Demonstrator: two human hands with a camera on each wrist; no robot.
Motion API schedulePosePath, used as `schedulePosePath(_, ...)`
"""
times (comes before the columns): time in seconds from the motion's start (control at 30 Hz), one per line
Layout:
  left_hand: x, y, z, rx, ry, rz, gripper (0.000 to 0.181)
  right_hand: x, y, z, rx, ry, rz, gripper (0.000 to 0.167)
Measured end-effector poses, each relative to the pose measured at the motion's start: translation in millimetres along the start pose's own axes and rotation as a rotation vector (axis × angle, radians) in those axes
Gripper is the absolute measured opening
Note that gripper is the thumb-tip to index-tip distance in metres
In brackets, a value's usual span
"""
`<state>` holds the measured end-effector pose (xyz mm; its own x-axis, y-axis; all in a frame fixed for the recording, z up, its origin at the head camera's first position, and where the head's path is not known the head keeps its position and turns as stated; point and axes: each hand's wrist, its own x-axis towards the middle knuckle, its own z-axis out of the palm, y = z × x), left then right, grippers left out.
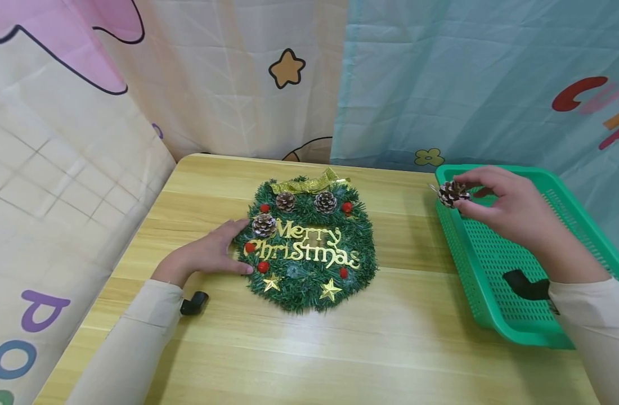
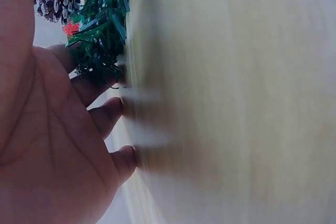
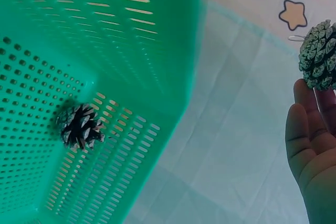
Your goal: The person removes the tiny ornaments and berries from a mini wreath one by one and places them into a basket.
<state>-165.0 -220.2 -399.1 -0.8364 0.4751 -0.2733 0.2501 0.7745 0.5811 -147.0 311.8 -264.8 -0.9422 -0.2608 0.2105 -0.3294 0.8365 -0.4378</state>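
A green Christmas wreath (image 1: pixel 309 295) lies on the table, with gold "Merry Christmas" lettering (image 1: pixel 309 247), a gold bow, gold stars, red berries and several pine cones. At its left edge my left hand (image 1: pixel 210 250) touches the greenery, thumb and fingers spread apart. In the left wrist view its fingertips rest by the tabletop beside the wreath's green strands (image 2: pixel 100 30). My right hand (image 1: pixel 517 211) pinches a white-tipped pine cone (image 1: pixel 452 194) between thumb and fingers, over the near-left rim of the green basket (image 1: pixel 453 264). A thin loop sticks out from this cone.
Another pine cone (image 3: pixel 81 127) lies inside the basket, in the right wrist view; in the head view it cannot be made out. The basket stands at the right of the wooden table (image 1: pixel 309 354). Printed curtains (image 1: pixel 238 84) hang behind and at the left.
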Motion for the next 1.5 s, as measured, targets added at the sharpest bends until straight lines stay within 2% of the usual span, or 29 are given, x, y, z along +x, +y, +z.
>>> schedulePosePath(0.5, 1.2, -1.3, 0.8, 0.005, 0.003, 0.004, 0.122, -2.6, 13, 1, -0.001, -0.030, 0.037, 0.042)
schedulePosePath(1.0, 0.1, -1.3, 1.0, 0.000, 0.005, -0.004, 0.122, -5.2, 24, 3, 0.019, -0.026, 0.056, 0.041)
schedulePosePath(1.5, -1.1, 1.3, 0.5, -0.016, 0.004, -0.008, 0.120, -7.1, 34, 4, 0.026, -0.042, 0.111, 0.045)
